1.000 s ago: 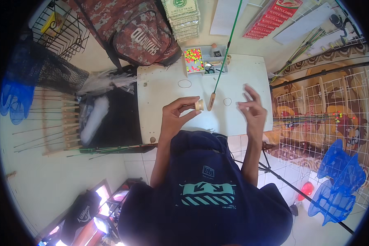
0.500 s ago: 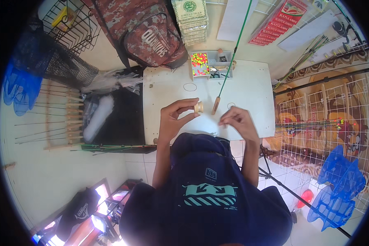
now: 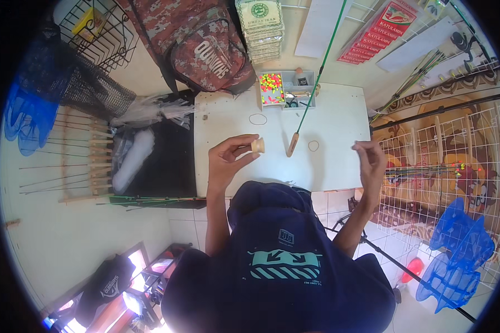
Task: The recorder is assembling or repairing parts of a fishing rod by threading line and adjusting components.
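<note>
My left hand [image 3: 222, 164] grips a small pale wooden spool [image 3: 259, 146] between thumb and fingertips, above the white table. Out past the table's right edge is my right hand [image 3: 372, 166], thumb and fingers brought together in a pinch. Whatever thin thing may be in that pinch is too fine to see. Between my hands lies a green fishing rod [image 3: 311, 97] with a wooden handle [image 3: 293, 145], pointing away from me.
On the white table [image 3: 228, 105] lie two thin loops. A divided tray [image 3: 288, 107] of bright small floats stands at the back. A camouflage bag [image 3: 205, 53] is behind on the left, and a wire grid [image 3: 455, 144] rises on the right.
My right hand has swung away to the right, from beside the rod handle to beyond the table edge. The left hand has shifted slightly left with the spool.
</note>
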